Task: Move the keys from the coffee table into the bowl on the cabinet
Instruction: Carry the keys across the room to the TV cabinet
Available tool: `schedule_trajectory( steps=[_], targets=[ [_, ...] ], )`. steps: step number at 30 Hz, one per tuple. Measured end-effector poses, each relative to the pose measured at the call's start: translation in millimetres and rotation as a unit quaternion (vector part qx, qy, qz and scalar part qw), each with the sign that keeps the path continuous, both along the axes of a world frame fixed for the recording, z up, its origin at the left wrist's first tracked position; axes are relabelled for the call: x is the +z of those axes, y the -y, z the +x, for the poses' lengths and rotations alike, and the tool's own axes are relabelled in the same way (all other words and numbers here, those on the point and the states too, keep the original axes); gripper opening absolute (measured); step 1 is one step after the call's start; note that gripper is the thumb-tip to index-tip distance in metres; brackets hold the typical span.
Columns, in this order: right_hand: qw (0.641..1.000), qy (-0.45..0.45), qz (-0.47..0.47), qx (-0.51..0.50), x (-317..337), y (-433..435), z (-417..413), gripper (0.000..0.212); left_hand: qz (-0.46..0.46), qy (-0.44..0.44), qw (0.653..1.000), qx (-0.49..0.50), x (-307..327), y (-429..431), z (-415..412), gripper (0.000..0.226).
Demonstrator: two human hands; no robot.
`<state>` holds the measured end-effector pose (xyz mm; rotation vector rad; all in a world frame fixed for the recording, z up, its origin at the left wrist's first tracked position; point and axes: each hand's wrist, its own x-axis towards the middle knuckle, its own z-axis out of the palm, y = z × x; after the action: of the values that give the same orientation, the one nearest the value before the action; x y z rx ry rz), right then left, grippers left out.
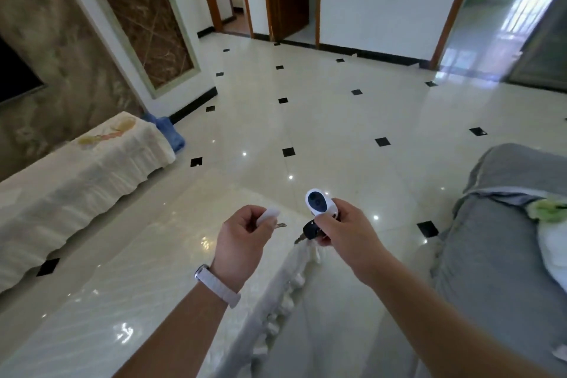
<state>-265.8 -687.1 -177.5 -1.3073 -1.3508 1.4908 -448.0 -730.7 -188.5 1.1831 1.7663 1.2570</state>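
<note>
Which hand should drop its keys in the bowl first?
Can't say for sure: no bowl or cabinet shows here. Both hands are full. The left hand holds a white tag with a key; the right hand holds a white fob and black key.

Both bare forearms reach forward from the lower edge of the view, converging a little, hands held apart at about the same height. The left hand (242, 232) is curled into a loose fist, back of the hand toward the camera, thumb and fingers pinched on a small white fob (268, 215); a white band (218, 285) wraps its wrist. The right hand (343, 230) — just beside it, knuckles up — grips a bunch of keys (316, 215), thumb pressed on top.
</note>
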Motion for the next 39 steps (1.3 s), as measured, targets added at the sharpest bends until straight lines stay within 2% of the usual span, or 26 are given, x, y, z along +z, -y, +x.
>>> schedule_trajectory(
  steps=[5,12,16,21,28,35,39],
  targets=[
    [0.999,-0.001,0.001,-0.045,-4.4,-39.5,48.6,0.009,0.004,0.018,0.999,-0.044,-0.1,-52.7,41.9,0.023],
    [0.995,0.000,-0.017,-0.100,-18.6,-109.4,82.9,0.008,0.004,0.049,0.995,-0.083,-13.9,-145.5,68.2,0.017],
    [0.991,0.009,-0.028,-0.131,-25.4,-171.3,98.5,0.014,0.004,0.067,0.991,-0.114,-29.4,-218.2,82.1,0.013],
    [0.984,0.035,-0.040,-0.173,-27.9,-272.9,105.9,0.009,-0.001,0.098,0.985,-0.142,-36.5,-331.8,93.7,0.012],
    [0.982,0.043,-0.014,-0.181,-7.3,-392.9,96.6,0.012,0.000,0.137,0.977,-0.166,-26.3,-466.4,85.7,0.022],
    [0.982,0.034,-0.018,-0.185,-5.4,-483.3,106.8,0.010,-0.009,0.136,0.977,-0.166,-26.5,-559.7,93.5,0.021],
    [0.985,0.032,-0.027,-0.167,-17.2,-540.6,116.6,0.008,-0.012,0.135,0.980,-0.149,-31.6,-608.1,100.7,0.027]
  ],
)
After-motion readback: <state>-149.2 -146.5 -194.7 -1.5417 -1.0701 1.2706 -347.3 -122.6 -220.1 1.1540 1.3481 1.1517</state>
